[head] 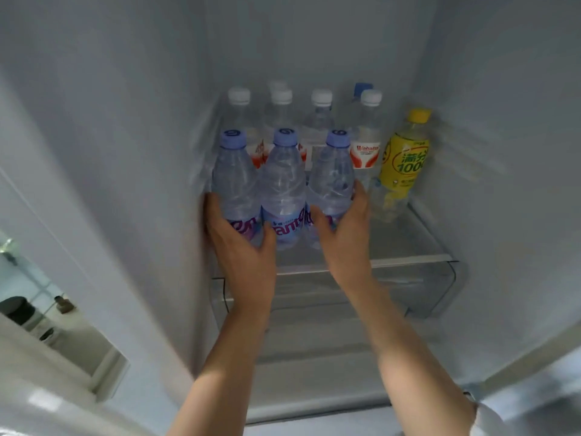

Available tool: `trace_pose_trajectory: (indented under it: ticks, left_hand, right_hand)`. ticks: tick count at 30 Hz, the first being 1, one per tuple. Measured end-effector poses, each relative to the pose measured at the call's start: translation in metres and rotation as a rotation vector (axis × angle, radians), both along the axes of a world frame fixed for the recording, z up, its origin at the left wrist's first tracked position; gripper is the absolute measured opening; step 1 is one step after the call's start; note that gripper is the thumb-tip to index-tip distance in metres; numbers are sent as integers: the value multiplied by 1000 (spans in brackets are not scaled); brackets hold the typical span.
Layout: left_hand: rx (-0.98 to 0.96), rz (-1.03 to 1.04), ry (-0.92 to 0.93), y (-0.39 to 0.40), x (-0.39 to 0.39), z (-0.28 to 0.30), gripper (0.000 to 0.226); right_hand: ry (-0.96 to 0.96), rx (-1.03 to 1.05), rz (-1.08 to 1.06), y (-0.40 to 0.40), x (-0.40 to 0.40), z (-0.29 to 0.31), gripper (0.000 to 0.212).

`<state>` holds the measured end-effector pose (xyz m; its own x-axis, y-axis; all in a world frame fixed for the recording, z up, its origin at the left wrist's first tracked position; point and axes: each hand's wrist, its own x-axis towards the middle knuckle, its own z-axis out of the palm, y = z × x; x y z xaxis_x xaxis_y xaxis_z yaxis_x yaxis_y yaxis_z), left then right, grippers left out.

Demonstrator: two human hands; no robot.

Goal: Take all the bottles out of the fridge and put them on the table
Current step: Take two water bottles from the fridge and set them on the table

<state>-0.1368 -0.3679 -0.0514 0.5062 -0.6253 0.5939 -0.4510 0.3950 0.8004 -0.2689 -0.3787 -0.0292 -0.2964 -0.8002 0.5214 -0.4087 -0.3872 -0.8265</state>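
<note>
Three clear plastic bottles with lilac caps [284, 184] stand together on the glass fridge shelf [408, 243]; left hand [242, 243] and right hand [342, 228] clasp the outer two.

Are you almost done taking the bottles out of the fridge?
Not nearly. No bottle is seen out yet. Left hand and right hand clasp the three purple-capped bottles on the shelf. Behind wait the white-capped bottles and the yellow bottle.
</note>
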Motion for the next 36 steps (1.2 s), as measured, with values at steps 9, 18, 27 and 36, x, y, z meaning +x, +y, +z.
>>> trace_pose_trajectory:
  ticks: [9,18,27,36]
  left_hand:
    - [36,113,-21,-11,-9,6,85]
    - [-14,111,-23,-5,-9,4,78]
    - [-45,67,132,12,-12,5,74]
    - [-88,70,120,51,-12,13,80]
  right_hand:
    - [-79,-92,49,-12,-2,-4,68]
    - [-108,-93,70,-12,-3,-3,67]
    - [-197,-52,133,-3,-11,-5,67]
    - [-180,-132,143,38,-22,9,65]
